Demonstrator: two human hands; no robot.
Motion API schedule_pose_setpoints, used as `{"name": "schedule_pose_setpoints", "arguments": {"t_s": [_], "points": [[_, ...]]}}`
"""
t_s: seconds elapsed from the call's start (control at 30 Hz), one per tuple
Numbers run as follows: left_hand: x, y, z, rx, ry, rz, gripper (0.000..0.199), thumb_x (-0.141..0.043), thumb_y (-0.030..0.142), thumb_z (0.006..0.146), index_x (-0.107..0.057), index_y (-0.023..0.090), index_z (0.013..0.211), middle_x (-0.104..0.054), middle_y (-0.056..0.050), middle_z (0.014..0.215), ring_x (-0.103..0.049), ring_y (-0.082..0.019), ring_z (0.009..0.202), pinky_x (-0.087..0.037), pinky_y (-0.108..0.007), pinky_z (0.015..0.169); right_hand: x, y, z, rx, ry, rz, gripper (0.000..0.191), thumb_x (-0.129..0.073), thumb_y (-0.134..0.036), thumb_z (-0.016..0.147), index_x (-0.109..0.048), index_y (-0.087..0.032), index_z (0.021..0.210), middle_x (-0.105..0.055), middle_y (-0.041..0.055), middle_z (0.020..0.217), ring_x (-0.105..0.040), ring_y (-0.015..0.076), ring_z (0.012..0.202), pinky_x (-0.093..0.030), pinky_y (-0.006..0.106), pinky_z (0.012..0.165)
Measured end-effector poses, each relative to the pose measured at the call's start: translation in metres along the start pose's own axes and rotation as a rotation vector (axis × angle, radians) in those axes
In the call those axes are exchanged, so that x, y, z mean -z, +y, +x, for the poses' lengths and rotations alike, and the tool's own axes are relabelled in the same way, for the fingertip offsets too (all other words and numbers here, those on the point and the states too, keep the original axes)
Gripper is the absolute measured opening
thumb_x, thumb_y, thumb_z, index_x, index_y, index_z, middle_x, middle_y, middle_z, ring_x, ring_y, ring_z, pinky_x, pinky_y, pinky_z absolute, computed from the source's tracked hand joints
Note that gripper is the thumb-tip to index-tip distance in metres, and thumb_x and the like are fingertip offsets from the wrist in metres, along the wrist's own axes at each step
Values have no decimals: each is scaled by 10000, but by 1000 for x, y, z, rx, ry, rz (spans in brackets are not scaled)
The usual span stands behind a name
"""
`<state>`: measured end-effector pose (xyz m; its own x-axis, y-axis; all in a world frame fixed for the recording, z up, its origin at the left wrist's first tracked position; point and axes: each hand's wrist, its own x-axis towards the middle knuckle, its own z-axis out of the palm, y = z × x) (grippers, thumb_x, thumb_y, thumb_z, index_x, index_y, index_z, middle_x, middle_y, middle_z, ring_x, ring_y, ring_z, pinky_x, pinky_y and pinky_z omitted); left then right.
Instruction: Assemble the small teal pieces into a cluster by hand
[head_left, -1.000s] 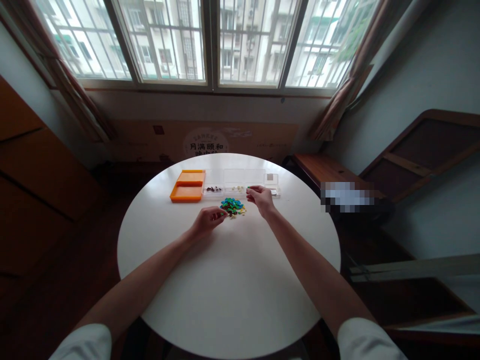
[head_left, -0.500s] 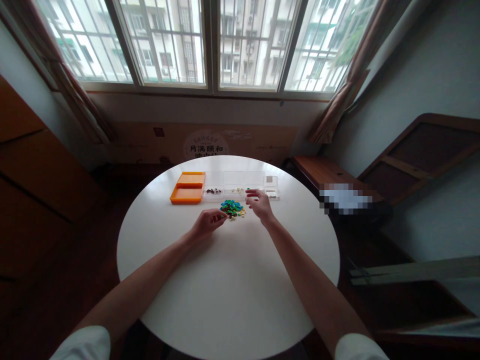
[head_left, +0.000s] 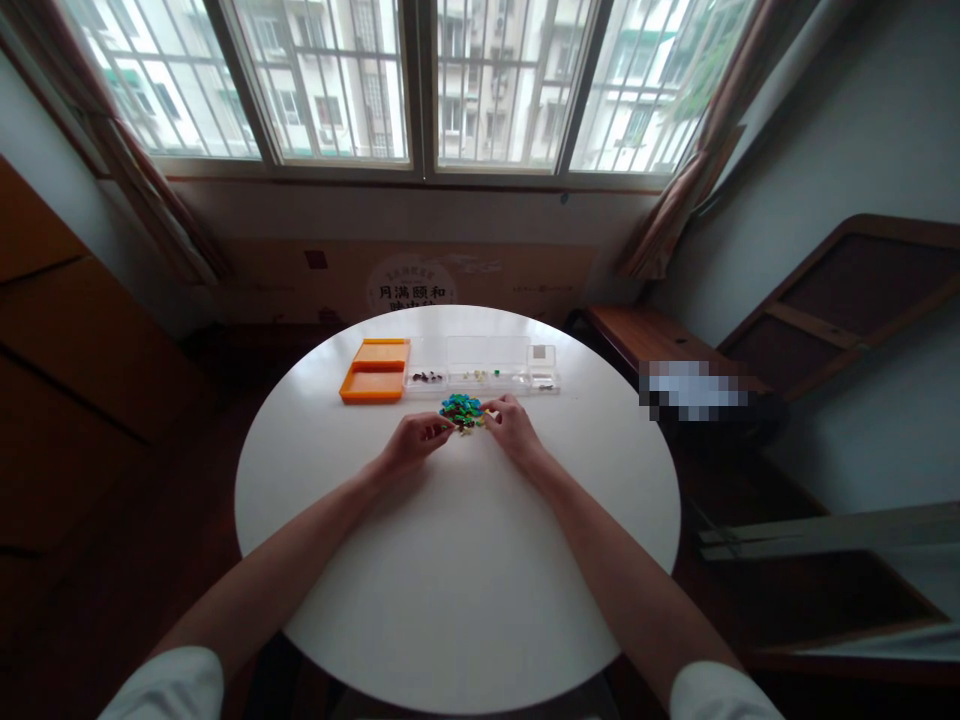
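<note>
A small heap of loose plastic pieces [head_left: 460,408] in blue, green, yellow, dark brown and cream lies on the white round table [head_left: 457,560]. At the heap's left edge my left hand [head_left: 414,440] has thumb and fingers pinched together; any piece between them is too small to make out. From the right, my right hand [head_left: 513,426] reaches the heap with thumb and forefinger closing at its edge. What it grips, if anything, is hidden. Behind the heap stands a clear compartment box [head_left: 487,352], with dark pieces at left, pale ones in the middle and a green one further right.
An open orange box [head_left: 375,385] stands left of the clear box. A smaller clear case [head_left: 541,362] is at its right end. Beyond the table are a cardboard panel [head_left: 525,270] under the window and a wooden bench [head_left: 645,335] at right.
My right hand has moved from the clear box back towards me and left to the heap, its spread fingers drawing together. The green piece in the box now shows fully. My left hand stays beside the heap.
</note>
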<state>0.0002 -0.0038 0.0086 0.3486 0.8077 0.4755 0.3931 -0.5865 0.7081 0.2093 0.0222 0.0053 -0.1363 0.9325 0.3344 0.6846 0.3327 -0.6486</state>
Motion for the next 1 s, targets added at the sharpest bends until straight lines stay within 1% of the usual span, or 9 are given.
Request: {"name": "schedule_pose_setpoints", "arguments": {"t_s": [0.3, 0.47, 0.6, 0.7, 0.83, 0.93, 0.97, 1.0], "points": [[-1, 1, 1, -13, -15, 2, 176, -559, 237, 792, -686, 120, 822, -599, -13, 608, -471, -67, 503, -369, -163, 488, -1, -1, -1, 2, 3, -46, 149, -566, -179, 774, -690, -162, 856, -551, 38, 835, -548, 86, 602, -444, 233, 681], [-1, 1, 1, -9, -16, -3, 164, -561, 221, 788, -685, 123, 829, -605, -14, 621, -480, -69, 517, -374, -164, 501, -1, -1, -1, 10, 6, -43, 129, -567, -176, 769, -684, -160, 821, -561, 37, 820, -556, 96, 622, -438, 232, 672], [-1, 0, 1, -3, -14, -1, 168, -560, 228, 791, -686, 122, 824, -597, -10, 603, -471, -68, 503, -368, -165, 491, -3, 1, -1, 10, 21, -20, 120, -567, -169, 759, -682, -161, 795, -563, 32, 802, -541, 94, 597, -437, 239, 661], [-1, -1, 1, 0, -16, -3, 169, -558, 228, 791, -686, 124, 829, -601, -13, 615, -474, -69, 511, -368, -166, 495, -3, 2, 1, 6, 62, 11, 114, -575, -175, 746, -684, -161, 778, -558, 30, 786, -509, 86, 558, -440, 244, 640], [-1, -1, 1, 6, -19, -4, 175, -558, 239, 794, -688, 127, 829, -609, -18, 631, -478, -72, 523, -371, -167, 501, 0, -2, 4, -5, 140, 134, 126, -573, -225, 749, -668, -145, 769, -572, 47, 804, -501, 85, 545, -452, 248, 608], [-1, -1, 1, 14, -12, -4, 195, -556, 266, 801, -687, 125, 833, -600, -16, 617, -470, -70, 514, -371, -166, 496, 1, -11, 3, -5, 146, 317, 171, -564, -297, 761, -629, -140, 779, -600, 55, 806, -539, 103, 598, -459, 241, 581], [-1, -1, 1, 18, -1, -5, 199, -557, 272, 801, -687, 125, 835, -597, -14, 611, -464, -69, 507, -368, -164, 489, 0, -15, 2, -21, 112, 404, 194, -570, -329, 757, -617, -142, 784, -605, 44, 764, -535, 102, 580, -452, 233, 548], [-1, -2, 1, 23, 14, -7, 200, -560, 274, 798, -685, 124, 839, -598, -13, 610, -459, -67, 500, -366, -163, 483, -1, -19, 1, -54, 46, 514, 229, -577, -366, 751, -606, -142, 787, -595, 24, 683, -518, 97, 529, -435, 225, 498]]}}
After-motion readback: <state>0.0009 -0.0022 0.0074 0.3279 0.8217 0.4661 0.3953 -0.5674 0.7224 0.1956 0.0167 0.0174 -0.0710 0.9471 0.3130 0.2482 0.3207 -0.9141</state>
